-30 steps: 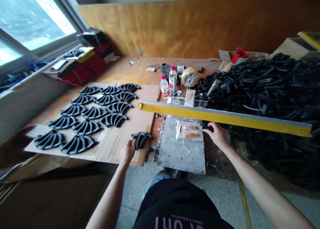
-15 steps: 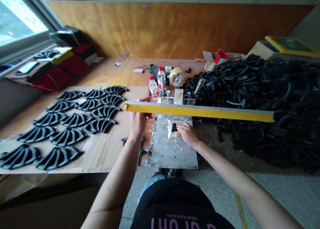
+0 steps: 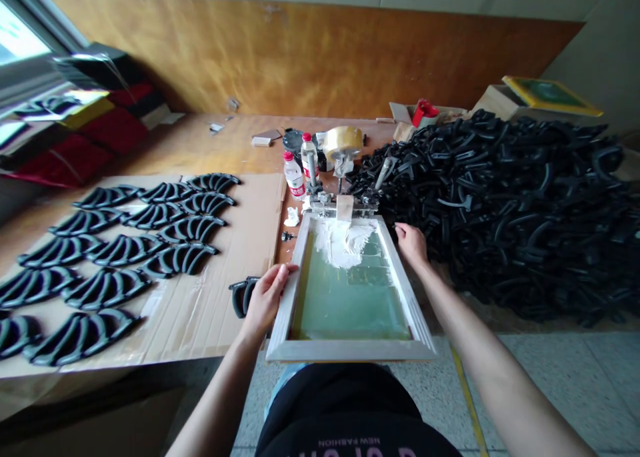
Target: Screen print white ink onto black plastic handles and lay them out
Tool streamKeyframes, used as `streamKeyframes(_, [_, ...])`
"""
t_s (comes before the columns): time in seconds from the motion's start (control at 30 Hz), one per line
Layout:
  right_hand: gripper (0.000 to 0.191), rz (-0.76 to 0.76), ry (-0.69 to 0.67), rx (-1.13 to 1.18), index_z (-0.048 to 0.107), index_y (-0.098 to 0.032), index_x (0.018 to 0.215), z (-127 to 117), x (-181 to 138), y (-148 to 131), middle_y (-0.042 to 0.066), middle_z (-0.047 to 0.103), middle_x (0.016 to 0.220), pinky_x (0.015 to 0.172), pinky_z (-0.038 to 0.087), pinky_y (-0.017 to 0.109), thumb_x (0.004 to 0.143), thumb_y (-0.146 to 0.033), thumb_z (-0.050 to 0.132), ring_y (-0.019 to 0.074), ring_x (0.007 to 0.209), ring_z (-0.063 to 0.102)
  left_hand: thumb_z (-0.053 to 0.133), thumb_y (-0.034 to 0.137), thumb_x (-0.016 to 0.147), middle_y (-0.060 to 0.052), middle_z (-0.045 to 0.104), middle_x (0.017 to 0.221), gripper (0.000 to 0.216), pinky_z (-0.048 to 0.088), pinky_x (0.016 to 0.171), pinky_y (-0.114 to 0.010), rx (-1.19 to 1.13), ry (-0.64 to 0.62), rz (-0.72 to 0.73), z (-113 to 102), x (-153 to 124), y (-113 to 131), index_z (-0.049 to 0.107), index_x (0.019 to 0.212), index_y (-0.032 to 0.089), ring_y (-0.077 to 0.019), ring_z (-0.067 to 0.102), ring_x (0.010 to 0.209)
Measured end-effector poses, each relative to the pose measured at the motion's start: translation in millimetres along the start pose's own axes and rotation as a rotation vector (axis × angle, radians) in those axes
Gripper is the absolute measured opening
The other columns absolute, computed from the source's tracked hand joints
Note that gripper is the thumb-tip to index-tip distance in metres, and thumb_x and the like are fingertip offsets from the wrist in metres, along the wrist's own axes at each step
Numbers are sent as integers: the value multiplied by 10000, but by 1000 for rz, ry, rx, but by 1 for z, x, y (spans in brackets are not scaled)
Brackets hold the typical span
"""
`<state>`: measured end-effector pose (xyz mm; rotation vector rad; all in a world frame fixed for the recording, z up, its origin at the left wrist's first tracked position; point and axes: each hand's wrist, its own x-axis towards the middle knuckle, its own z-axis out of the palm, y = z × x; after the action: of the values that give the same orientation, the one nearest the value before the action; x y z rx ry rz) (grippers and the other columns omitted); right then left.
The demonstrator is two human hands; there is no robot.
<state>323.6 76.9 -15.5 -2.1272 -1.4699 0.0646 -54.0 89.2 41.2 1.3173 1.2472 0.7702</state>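
Observation:
A screen printing frame (image 3: 350, 350) lies lowered in front of me, its green mesh (image 3: 345, 304) smeared with white paste (image 3: 345, 244) at the far end. My left hand (image 3: 267, 297) grips the frame's left rail, thumb on top. Close beside that hand, on the cardboard, sits a short group of black curved pieces (image 3: 241, 294), partly hidden by it. Just past the right rail, my right hand (image 3: 414, 245) is closed in a pinch at the edge of a large heap of black curved plastic pieces (image 3: 500, 224). A small dark bit shows at its fingertips, too small to name.
On the left, fanned rows of black pieces (image 3: 107, 287) cover a cardboard sheet (image 3: 255, 224). Behind the frame's hinge clamp (image 3: 344, 208) stand two red-capped bottles (image 3: 295, 180) and a tape roll (image 3: 344, 140). A white scrap (image 3: 291, 217) lies beside the clamp.
The frame has swung down from edge-on to flat, covering the metal plate and the black piece there. My left hand came nearer; my right hand left the plate for the heap's edge.

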Motion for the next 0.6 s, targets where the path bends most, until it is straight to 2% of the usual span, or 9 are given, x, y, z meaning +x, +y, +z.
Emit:
streamKeyframes(0.07, [375, -64, 113, 30, 556, -159, 1299, -3, 14, -17, 164, 574, 1294, 1036, 423, 498, 943, -266, 505, 296, 1214, 515, 588, 585, 807, 11, 612, 737, 572, 378, 542, -212, 1, -48, -66, 4, 0, -23, 627, 1217, 188, -123, 519, 620])
streamKeyframes(0.13, [565, -231, 141, 50, 460, -177, 1398, 2, 26, -48, 150, 451, 1440, 1094, 367, 480, 867, -268, 633, 302, 1321, 410, 600, 571, 799, 44, 560, 680, 661, 355, 515, -209, 17, -59, -87, 8, 4, -46, 522, 1350, 214, -114, 483, 564])
streamKeyframes(0.2, [614, -377, 31, 15, 466, -182, 1384, 12, 36, -83, 144, 457, 1423, 1073, 382, 451, 818, -230, 695, 298, 1302, 417, 587, 563, 807, 61, 517, 654, 678, 355, 519, -210, 60, -46, -74, 12, 10, -66, 482, 1387, 228, -111, 468, 554])
streamKeyframes(0.3, [331, -423, -213, -96, 600, -170, 1161, 32, 40, -115, 115, 629, 1140, 913, 463, 372, 836, -170, 663, 257, 1069, 562, 565, 559, 820, 46, 551, 690, 644, 401, 573, -225, 120, -29, -64, 14, 17, -87, 502, 1371, 231, -129, 519, 615])
streamKeyframes(0.37, [173, -411, -307, -149, 621, -153, 1034, 39, 33, -119, 101, 662, 1000, 818, 468, 332, 863, -182, 632, 235, 936, 595, 557, 560, 823, 18, 609, 759, 631, 438, 623, -244, 141, -28, -73, 14, 19, -94, 516, 1357, 226, -152, 570, 686])
streamKeyframes(0.43, [100, -470, -351, -164, 622, -146, 969, 37, 17, -114, 99, 667, 954, 780, 451, 314, 877, -180, 603, 225, 888, 599, 553, 563, 823, -8, 649, 823, 628, 462, 662, -261, 147, -28, -83, 13, 19, -96, 527, 1346, 217, -175, 606, 750])
streamKeyframes(0.6, [136, -808, -515, -81, 630, -171, 882, 7, -13, -98, 51, 663, 893, 726, 402, 268, 805, -65, 593, 193, 864, 592, 543, 567, 828, -26, 673, 847, 625, 468, 647, -266, 134, -30, -95, 13, 17, -93, 526, 1343, 213, -187, 622, 761])
